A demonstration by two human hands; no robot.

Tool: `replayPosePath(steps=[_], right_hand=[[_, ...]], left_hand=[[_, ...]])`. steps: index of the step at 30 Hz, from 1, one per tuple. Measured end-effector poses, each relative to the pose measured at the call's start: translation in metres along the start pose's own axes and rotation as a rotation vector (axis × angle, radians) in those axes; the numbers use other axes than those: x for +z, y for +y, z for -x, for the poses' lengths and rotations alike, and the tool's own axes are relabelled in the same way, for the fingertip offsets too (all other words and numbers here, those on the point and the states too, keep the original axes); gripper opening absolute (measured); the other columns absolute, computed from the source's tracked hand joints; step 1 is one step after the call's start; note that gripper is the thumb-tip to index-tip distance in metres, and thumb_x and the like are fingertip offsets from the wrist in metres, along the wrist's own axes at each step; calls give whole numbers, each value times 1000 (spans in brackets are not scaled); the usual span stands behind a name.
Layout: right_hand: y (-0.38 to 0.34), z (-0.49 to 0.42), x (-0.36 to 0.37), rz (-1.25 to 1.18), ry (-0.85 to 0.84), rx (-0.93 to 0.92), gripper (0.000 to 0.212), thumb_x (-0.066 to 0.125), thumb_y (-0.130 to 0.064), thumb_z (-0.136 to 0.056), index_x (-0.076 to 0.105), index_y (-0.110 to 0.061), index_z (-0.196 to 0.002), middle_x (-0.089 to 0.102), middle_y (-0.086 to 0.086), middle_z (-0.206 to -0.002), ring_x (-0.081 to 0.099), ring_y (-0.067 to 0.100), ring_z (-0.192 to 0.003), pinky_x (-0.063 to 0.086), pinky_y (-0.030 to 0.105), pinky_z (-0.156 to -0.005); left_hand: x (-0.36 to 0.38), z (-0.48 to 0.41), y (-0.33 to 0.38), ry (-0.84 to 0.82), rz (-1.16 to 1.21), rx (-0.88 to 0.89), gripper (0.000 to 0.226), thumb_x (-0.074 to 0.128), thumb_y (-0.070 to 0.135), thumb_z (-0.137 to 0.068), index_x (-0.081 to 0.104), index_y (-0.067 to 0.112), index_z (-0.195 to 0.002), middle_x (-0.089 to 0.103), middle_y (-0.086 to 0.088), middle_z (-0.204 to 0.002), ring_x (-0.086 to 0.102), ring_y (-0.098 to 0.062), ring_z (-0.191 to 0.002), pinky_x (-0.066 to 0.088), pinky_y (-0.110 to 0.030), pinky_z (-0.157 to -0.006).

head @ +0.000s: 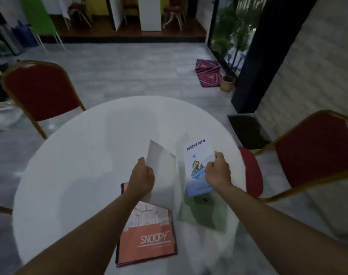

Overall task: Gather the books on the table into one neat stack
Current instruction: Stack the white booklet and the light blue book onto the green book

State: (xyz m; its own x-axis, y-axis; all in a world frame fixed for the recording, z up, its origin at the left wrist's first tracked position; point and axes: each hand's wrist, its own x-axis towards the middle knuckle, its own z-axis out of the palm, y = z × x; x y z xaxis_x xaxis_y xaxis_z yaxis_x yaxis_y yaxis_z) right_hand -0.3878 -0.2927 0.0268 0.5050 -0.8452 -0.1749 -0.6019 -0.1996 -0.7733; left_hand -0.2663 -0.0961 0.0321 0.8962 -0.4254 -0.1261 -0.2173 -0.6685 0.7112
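Observation:
My left hand (142, 178) grips a plain white book (162, 175) by its left edge and holds it tilted above the table. My right hand (218, 171) holds a white and blue booklet (197, 161) with dark characters and a cartoon picture, lifted beside the white book. Under my left forearm an orange book (149, 239) marked SNOOPY lies flat near the front of the round white table (79, 165). A blurred green book (205, 213) lies flat below my right hand.
Red padded chairs with gold frames stand at the left (40, 90) and right (316, 149) of the table, and a red seat (251, 171) pokes out at its right rim. A dark planter box (248, 132) and potted plant (227, 84) sit beyond on the right.

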Motion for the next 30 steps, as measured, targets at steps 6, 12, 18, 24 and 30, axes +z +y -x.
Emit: replayPosePath(steps=[6, 12, 18, 24, 30], right_hand=[[55, -14, -61, -15, 239, 96, 41, 44, -7, -96, 51, -12, -136, 65, 15, -128, 63, 35, -114, 48, 35, -90], [97, -17, -93, -67, 333, 157, 32, 45, -5, -94, 55, -13, -123, 68, 11, -120, 64, 29, -107, 44, 29, -80], [121, -13, -100, -67, 335, 199, 32, 46, -5, -94, 58, -6, -124, 68, 13, -119, 60, 20, -93, 45, 23, -69], [122, -10, -97, -7, 251, 155, 25, 52, -9, -88, 68, -7, -107, 73, 11, -103, 69, 28, -93, 59, 42, -79], [102, -7, -83, 54, 87, 0, 19, 59, -16, -85, 71, -12, -99, 77, 5, -92, 71, 22, -79, 59, 32, -70]], left_hand=[[76, 3, 22, -206, 136, -23, 25, 31, 17, -103, 43, 9, -123, 53, -5, -108, 53, -23, -95, 43, -34, -79], [134, 5, 18, -292, 196, -74, 23, 33, 9, -98, 48, 5, -115, 58, -19, -108, 57, -37, -104, 48, -43, -91], [160, -1, 13, -356, -96, -38, 34, 34, 8, -101, 45, -5, -130, 45, -25, -134, 48, -36, -122, 38, -37, -100], [165, 0, 15, -422, -295, 4, 31, 41, 13, -101, 48, -5, -125, 44, -24, -132, 50, -35, -119, 43, -38, -99], [158, -8, 13, -499, -290, 0, 33, 46, 19, -99, 53, -6, -119, 48, -24, -127, 54, -35, -114, 44, -37, -97]])
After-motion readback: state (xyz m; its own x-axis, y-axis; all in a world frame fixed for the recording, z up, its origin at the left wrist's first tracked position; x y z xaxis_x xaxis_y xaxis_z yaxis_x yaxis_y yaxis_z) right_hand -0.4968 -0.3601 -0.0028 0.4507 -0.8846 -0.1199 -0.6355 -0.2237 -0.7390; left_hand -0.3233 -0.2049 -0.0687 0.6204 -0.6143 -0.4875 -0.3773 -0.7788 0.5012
